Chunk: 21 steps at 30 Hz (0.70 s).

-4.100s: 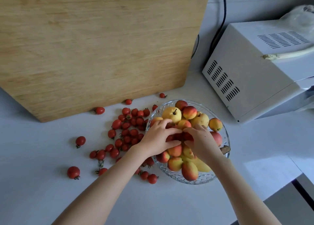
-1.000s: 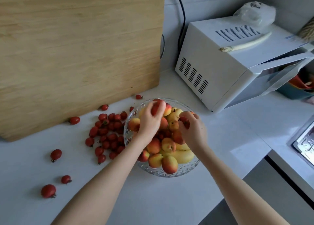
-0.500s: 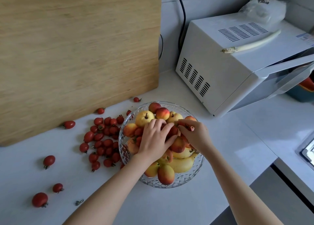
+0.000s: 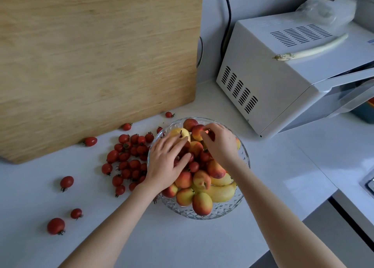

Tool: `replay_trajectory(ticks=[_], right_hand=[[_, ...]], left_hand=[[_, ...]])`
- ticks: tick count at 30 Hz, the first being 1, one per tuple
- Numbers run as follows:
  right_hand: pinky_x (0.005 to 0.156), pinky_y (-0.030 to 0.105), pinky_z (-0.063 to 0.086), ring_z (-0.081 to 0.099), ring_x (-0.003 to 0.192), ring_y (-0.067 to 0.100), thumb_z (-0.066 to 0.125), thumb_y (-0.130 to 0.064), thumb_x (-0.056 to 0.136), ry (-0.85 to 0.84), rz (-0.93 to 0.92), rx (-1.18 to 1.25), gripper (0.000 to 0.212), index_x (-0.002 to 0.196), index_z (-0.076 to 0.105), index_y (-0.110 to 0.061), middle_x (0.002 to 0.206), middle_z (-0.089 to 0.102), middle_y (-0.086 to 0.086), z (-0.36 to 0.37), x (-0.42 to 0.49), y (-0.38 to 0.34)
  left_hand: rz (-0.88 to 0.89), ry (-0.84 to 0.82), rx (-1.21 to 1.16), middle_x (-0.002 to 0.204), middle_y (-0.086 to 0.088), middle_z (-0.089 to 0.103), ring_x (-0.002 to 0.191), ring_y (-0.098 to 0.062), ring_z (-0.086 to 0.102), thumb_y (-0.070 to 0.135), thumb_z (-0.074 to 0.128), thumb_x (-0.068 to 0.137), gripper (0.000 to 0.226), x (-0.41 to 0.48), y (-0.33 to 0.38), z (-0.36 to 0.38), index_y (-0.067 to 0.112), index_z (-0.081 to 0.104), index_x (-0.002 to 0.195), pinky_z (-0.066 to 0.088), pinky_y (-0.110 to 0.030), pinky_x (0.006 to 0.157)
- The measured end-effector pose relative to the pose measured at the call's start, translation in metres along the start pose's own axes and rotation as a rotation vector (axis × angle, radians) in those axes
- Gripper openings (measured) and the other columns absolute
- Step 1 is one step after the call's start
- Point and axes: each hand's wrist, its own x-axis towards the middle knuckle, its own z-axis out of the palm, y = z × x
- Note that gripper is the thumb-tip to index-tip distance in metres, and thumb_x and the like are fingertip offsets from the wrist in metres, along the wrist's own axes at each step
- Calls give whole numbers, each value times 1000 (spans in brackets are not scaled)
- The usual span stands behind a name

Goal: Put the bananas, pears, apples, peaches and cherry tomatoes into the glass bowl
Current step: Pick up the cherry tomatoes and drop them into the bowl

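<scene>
The glass bowl [image 4: 212,215] stands on the white counter, heaped with peaches [image 4: 202,204], bananas [image 4: 222,191], a yellow apple [image 4: 178,133] and cherry tomatoes [image 4: 194,166]. My left hand [image 4: 167,164] lies flat on the pile with its fingers spread over the tomatoes in the bowl. My right hand [image 4: 221,145] reaches over the back of the pile, its fingertips pinched on a small dark red cherry tomato [image 4: 211,135] beside a peach. A cluster of cherry tomatoes [image 4: 129,158] lies on the counter left of the bowl, with loose ones [image 4: 56,225] further left.
A large wooden cutting board [image 4: 97,55] leans against the wall behind the tomatoes. A white microwave [image 4: 283,81] with its door ajar stands at the right, a plastic bag [image 4: 325,10] on top, a black cable [image 4: 228,14] behind. The counter edge runs along the front right.
My left hand has spread flat over the tomatoes in the bowl. My right hand has moved from the middle of the pile to its far side. The view has shifted slightly.
</scene>
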Motion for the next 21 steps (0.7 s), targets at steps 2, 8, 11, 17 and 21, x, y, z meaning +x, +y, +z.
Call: replay_trajectory(ticks=[2,8,11,17,21], right_hand=[[66,32,47,61,80,24,59,-29,88,-14,-119,-50,21,99,66,-12,95,67,6,5,8,-4],[52,36,51,65,72,33,67,-25,83,-204,-543,-284,19,95,66,-10,93,67,8,7,24,-5],[56,35,52,63,81,31,67,-28,82,-220,-604,-306,23,99,66,-12,97,67,7,9,29,-3],[62,29,48,62,83,24,54,-30,90,-216,-425,-235,20,97,70,-19,87,72,0,7,28,-5],[63,31,48,62,80,27,53,-22,91,-143,-346,-223,20,87,70,-14,80,72,5,5,34,-15]], left_hand=[[-55,14,-141,141,1,48,136,-19,36,54,30,92,53,-2,-2,-2,25,46,134,30,-44,111],[-320,67,-553,135,13,48,122,15,38,33,42,97,36,-11,-7,-24,26,47,131,32,-13,104],[-463,146,-541,134,8,49,120,5,39,28,42,97,37,-20,-20,-38,21,47,133,31,-18,101],[-523,176,-294,130,-4,57,121,-17,50,15,48,94,33,-38,-55,-48,12,54,126,37,-24,94],[-450,147,-144,122,-9,63,115,-24,56,9,52,90,29,-32,-71,-53,9,61,118,44,-35,97]])
